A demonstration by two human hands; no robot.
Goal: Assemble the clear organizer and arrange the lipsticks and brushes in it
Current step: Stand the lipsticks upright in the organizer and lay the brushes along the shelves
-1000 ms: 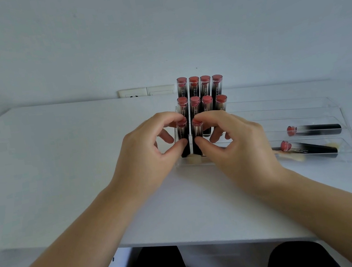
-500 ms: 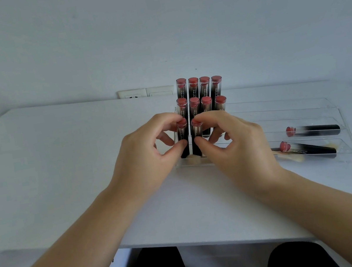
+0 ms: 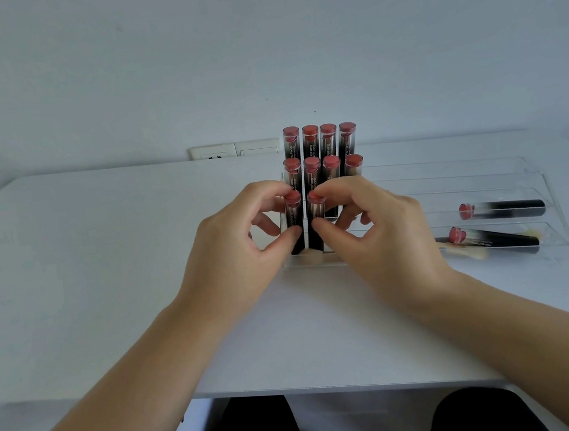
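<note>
Lipsticks stand upright in the clear organizer [image 3: 548, 212] at the table's [image 3: 100, 279] centre. At 9 o'clock, the left hand [image 3: 234, 259] pinches the front-left lipstick [image 3: 295, 221]; at 3 o'clock, the right hand [image 3: 382, 237] pinches the front-right lipstick [image 3: 316, 218], both forearms reaching forward.

Single head-worn view, forward and down, close over the table [image 3: 108, 278].

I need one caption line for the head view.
Both hands, left and right, pinch front-row lipsticks in the clear organizer.

Brush [image 3: 313, 257] largely behind hands
</note>
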